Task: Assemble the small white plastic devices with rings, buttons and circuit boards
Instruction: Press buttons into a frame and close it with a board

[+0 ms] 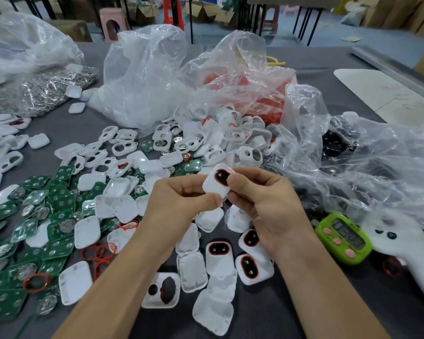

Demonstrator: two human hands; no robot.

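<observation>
We hold one white device [216,189] just above the surface [353,304], between both hands: the left hand [181,204] has its grip pinched on the lower corner, and the right hand [262,199] has its grip clamped on the upper edge. A red ring [215,176] and dark button [222,177] already sit in its face, so we judge the step to be snapping the shell shut. Next comes an even squeeze round the rim, then a spot beside the finished devices [218,250] below. Green circuit boards [59,248], white shells [123,207], loose rings [98,250], plastic bags [142,77] and a green timer [343,238] litter the grey surface; behind us stand a pink stool [113,23] and cardboard boxes [71,28]
</observation>
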